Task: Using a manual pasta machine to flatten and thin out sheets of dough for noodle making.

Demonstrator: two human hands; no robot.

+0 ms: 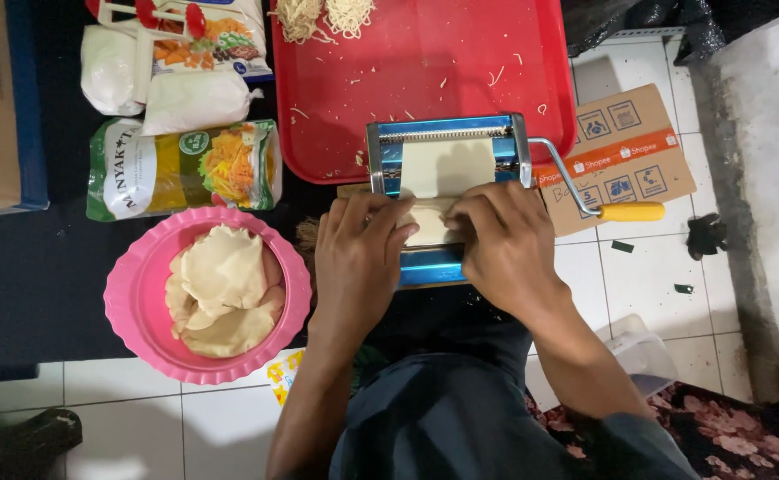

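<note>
Both my hands, left hand (358, 258) and right hand (501, 244), pinch the near edge of a pale dough sheet (443, 173) lying on the blue, shiny pasta machine (447, 200). Beyond the grip, cut noodles (323, 16) sit on a red tray (434, 80): some done. Left of the grip, soft flattened dough pieces (220, 289) fill a pink bowl (140, 293): much left.

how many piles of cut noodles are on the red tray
2: both at the far edge of the red tray, one pile to the left, the other pile just right of it. The frame cuts off their tops, so more may lie beyond.
</note>
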